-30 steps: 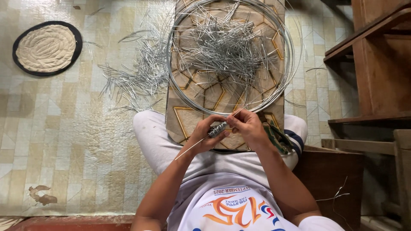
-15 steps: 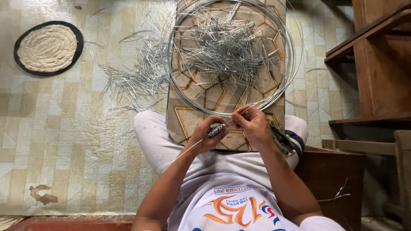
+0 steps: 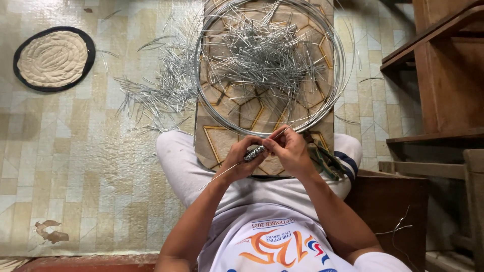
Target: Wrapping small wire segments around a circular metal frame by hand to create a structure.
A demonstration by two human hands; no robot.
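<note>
Hands (image 3: 267,153) work wire coil (image 3: 253,152) over patterned board (image 3: 219,141), tiled floor (image 3: 75,151).

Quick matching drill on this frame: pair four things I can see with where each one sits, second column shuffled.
Things:
1. round mat
2. wire hoop
3. pliers
4. small wire coil

Places:
A. on the lap board, beside the right hand
B. on the tiled floor, far left
C. pinched between the left hand and the right hand
D. on the patterned board, ringing cut wire pieces

Pairs: 1-B, 2-D, 3-A, 4-C
</note>
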